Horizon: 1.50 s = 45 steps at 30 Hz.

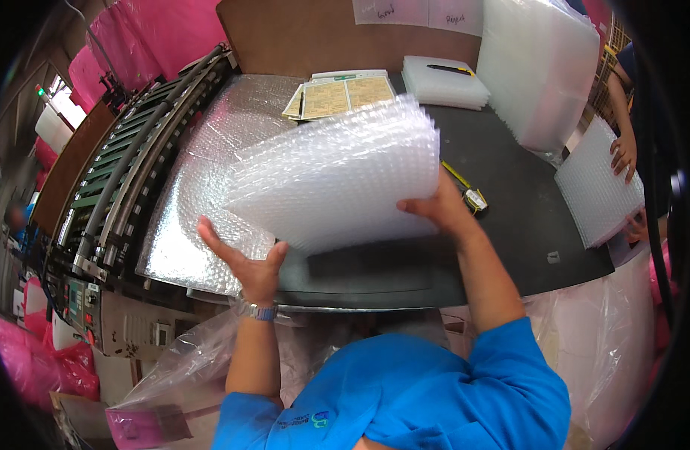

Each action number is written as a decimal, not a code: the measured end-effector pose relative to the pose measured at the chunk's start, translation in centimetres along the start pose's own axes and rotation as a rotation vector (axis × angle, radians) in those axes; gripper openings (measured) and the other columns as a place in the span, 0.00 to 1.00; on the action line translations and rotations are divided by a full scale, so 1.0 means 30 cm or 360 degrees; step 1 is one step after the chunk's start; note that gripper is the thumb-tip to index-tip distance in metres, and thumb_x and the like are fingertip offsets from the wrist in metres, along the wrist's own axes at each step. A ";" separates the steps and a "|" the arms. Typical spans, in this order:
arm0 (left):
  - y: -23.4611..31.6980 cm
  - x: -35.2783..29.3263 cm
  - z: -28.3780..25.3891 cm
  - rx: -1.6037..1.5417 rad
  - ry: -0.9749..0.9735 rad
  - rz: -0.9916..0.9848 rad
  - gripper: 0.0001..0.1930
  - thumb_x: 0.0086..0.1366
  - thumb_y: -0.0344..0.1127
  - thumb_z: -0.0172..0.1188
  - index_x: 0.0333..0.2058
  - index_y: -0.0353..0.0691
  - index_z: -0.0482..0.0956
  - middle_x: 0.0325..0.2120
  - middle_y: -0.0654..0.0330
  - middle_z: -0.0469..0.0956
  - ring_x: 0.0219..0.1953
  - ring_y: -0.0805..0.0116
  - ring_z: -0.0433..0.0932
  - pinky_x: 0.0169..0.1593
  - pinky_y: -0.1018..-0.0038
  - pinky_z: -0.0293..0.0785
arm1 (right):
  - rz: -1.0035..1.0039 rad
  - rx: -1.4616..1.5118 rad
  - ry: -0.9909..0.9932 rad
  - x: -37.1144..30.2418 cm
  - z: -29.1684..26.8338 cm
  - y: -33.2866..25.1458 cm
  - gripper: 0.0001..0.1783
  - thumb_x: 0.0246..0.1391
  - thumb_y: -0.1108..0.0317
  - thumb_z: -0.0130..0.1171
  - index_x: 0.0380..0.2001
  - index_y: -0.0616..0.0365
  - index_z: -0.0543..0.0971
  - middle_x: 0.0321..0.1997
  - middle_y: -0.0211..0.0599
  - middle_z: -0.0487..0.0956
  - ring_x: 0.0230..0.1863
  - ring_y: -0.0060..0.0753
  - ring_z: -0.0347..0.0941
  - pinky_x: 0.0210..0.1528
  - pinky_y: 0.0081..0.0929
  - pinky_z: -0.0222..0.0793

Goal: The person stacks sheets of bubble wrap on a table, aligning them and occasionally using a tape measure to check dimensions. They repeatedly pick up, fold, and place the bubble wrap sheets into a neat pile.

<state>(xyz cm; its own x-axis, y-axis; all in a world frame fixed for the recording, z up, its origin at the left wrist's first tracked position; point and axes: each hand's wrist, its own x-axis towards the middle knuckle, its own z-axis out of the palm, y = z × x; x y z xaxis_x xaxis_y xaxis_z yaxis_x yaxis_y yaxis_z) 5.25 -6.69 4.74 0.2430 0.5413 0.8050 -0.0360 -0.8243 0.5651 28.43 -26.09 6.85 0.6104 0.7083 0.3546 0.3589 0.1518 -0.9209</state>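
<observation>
A thick stack of clear bubble wrap sheets point(337, 176) is held tilted above the dark table by my right hand point(435, 206). The thumb lies on the near face of the stack, and the other fingers are hidden behind its right edge. My left hand point(247, 262), with a metal watch at the wrist, is spread open just off the stack's lower left corner and holds nothing. Under and left of the stack lies a silvery bubble sheet point(187, 232). A yellow tape measure point(474, 199) rests on the table beside my right wrist.
A roller conveyor machine point(135, 150) runs along the left. Farther back are printed paper sheets point(352, 97) and a bubble wrap pile point(444, 82) with a pen. A tall bubble wrap stack point(540, 67) stands back right. Another person's hands hold a bubble wrap stack point(596, 184) at the right edge.
</observation>
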 end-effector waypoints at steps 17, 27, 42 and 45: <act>0.075 -0.015 0.046 -0.0822 -0.0676 -0.0637 0.37 0.50 0.34 0.65 0.54 0.33 0.52 0.46 0.53 0.66 0.47 0.66 0.67 0.50 0.71 0.65 | -0.0729 -0.1576 -0.0361 0.136 0.029 -0.363 0.34 0.26 0.57 0.68 0.44 0.52 0.71 0.40 0.39 0.73 0.48 0.39 0.67 0.53 0.37 0.54; 0.045 -0.071 0.067 -0.0863 -0.0567 -0.0723 0.32 0.50 0.33 0.65 0.49 0.34 0.56 0.42 0.52 0.69 0.43 0.67 0.70 0.46 0.72 0.68 | -0.0827 -0.0936 -0.0636 0.231 0.073 -0.451 0.29 0.41 0.54 0.62 0.45 0.58 0.73 0.44 0.42 0.74 0.47 0.40 0.68 0.53 0.32 0.60; 0.053 -0.066 0.066 -0.0755 -0.0630 -0.0587 0.33 0.50 0.32 0.65 0.52 0.34 0.57 0.43 0.54 0.68 0.45 0.66 0.69 0.48 0.71 0.66 | -0.0471 -0.0800 -0.0810 0.286 0.225 -0.512 0.16 0.53 0.61 0.54 0.20 0.63 0.68 0.18 0.26 0.65 0.23 0.19 0.60 0.26 0.20 0.58; 0.084 -0.052 0.071 -0.0768 -0.0626 -0.0568 0.33 0.50 0.33 0.65 0.52 0.34 0.57 0.43 0.53 0.68 0.45 0.66 0.69 0.48 0.71 0.66 | -0.0661 -0.0808 -0.1017 0.277 0.243 -0.479 0.15 0.52 0.61 0.54 0.22 0.63 0.71 0.19 0.27 0.67 0.24 0.18 0.60 0.27 0.20 0.59</act>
<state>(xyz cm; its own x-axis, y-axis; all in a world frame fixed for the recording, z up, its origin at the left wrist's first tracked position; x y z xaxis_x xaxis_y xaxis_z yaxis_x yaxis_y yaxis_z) 6.86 -9.96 4.51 0.6480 0.5891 0.4828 -0.2915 -0.3938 0.8718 23.19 -17.35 21.86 -0.0894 0.9342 0.3453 0.8219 0.2651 -0.5043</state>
